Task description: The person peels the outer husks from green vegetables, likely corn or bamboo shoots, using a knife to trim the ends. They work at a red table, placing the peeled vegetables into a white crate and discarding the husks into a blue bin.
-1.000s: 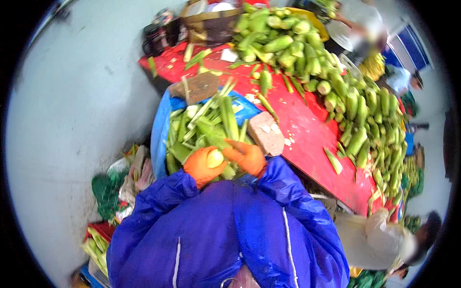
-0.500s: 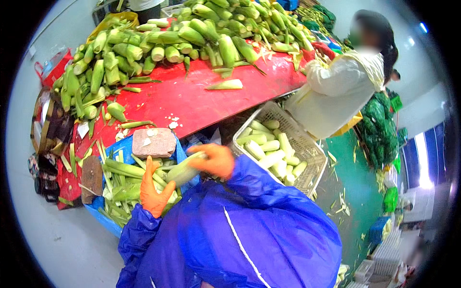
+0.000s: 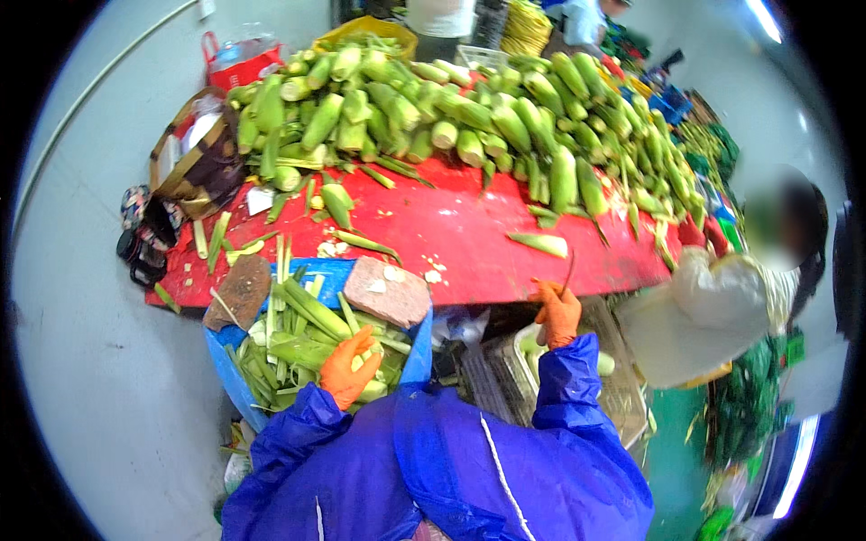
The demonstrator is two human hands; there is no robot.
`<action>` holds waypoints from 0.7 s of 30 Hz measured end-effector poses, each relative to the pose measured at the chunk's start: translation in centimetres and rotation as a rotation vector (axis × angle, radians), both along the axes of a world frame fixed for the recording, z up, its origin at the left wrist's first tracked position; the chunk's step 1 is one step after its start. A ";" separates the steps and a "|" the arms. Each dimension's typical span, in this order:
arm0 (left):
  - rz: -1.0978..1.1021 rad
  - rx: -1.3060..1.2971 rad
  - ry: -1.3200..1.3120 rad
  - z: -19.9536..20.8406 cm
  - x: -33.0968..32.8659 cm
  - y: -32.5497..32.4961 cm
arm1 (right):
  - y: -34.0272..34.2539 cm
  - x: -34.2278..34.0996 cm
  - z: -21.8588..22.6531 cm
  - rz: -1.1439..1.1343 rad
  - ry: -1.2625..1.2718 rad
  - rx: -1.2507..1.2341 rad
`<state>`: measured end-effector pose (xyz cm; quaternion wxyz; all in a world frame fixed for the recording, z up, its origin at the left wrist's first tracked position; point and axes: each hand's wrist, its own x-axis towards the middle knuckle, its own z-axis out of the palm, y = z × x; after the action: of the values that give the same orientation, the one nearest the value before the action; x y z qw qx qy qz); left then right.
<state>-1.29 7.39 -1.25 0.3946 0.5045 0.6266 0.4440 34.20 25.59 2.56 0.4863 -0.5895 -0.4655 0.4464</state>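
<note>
My left hand (image 3: 347, 371), in an orange glove, is down in a blue bin (image 3: 233, 379) full of green corn husks (image 3: 298, 334), its fingers curled around pale husk leaves. My right hand (image 3: 557, 313), also gloved in orange, is closed on a thin dark knife (image 3: 568, 269) whose blade points up. It hovers over a wire crate (image 3: 492, 383) holding peeled corn cobs (image 3: 606, 362), just below the edge of the red table (image 3: 469, 234). Both my sleeves are blue.
A big heap of unhusked corn (image 3: 469, 117) covers the far side of the red table. Two bricks (image 3: 386, 290) sit on the bin's rim. Bags (image 3: 194, 167) lie at the table's left end. Another person (image 3: 722, 307) bends at the right.
Earlier both hands held a corn cob together in front of me. Now they are apart: the left is down in the husk bin, the right over the wire crate, and the cob is gone from them.
</note>
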 end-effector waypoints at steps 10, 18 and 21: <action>0.558 -0.184 -0.127 -1.3 -0.9 -4.2 | 24.7 -17.2 -3.9 0.319 0.150 -0.046; 0.819 -0.381 -0.171 -2.2 3.9 -7.1 | 37.0 -26.4 -9.8 0.312 -0.080 -0.260; 0.830 -0.447 -0.174 -1.0 4.9 -6.9 | 40.1 -29.0 -12.0 0.336 -0.212 -0.341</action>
<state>3.59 0.51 -2.21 0.3336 0.0754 0.8199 0.4591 5.23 65.73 -9.43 0.2474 -0.6208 -0.5235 0.5286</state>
